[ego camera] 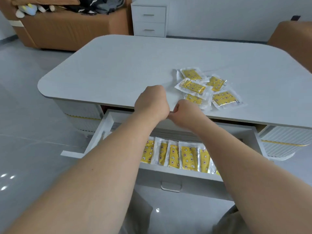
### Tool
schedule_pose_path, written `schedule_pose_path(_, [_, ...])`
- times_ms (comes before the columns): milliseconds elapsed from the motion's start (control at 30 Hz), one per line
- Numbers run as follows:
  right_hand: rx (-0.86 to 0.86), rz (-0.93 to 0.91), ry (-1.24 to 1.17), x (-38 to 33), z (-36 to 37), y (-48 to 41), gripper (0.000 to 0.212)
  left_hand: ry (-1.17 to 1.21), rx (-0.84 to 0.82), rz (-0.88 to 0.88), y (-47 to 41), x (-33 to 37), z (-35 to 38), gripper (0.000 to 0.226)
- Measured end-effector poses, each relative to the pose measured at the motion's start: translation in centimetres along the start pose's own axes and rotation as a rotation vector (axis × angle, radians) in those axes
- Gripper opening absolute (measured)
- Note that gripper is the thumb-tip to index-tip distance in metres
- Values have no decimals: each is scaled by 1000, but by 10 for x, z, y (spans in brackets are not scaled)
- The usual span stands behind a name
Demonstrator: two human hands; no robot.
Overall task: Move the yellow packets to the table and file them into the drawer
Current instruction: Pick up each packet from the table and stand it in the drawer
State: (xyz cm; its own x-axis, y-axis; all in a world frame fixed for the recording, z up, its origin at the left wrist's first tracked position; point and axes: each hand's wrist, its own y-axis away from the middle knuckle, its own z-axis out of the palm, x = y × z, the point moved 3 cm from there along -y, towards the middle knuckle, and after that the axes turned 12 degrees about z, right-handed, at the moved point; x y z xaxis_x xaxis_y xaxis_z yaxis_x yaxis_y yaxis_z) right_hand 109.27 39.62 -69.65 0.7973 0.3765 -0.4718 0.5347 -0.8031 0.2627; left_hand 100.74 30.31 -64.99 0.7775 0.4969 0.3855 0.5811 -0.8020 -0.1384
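Several yellow packets (207, 88) in clear wrappers lie in a loose heap on the right part of the white table (118, 65). Below its front edge the drawer (101, 132) stands pulled out, with several yellow packets (187, 157) filed upright in a row along its front. My left hand (152, 102) is curled at the table's front edge, fingers closed. Just to its right, my right hand (185, 114) is also curled with fingers closed, touching the nearest packet of the heap. Nothing is visibly held by either hand.
A brown sofa (67, 27) with clothes on it stands at the back left. A white two-drawer cabinet (149, 21) is behind the table, and a brown seat (292, 34) at the back right. The glossy tiled floor (25, 115) surrounds the table.
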Motion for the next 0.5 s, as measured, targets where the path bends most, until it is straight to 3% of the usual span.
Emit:
schedule_pose_path(200, [177,135,20,66,-64,-11,22,16,-66,221,-15,38,32,33])
schedule_pose_path(333, [180,167,93,93,-75,-15,41,-151,-105,446,-19,53,57,23])
schedule_pose_path(433, [113,170,161,101,-75,-16,47,-231,-232,479,-19,52,76,59])
schedule_pose_path(500, [59,150,225,101,-74,-15,42,-251,-312,452,-17,49,82,69])
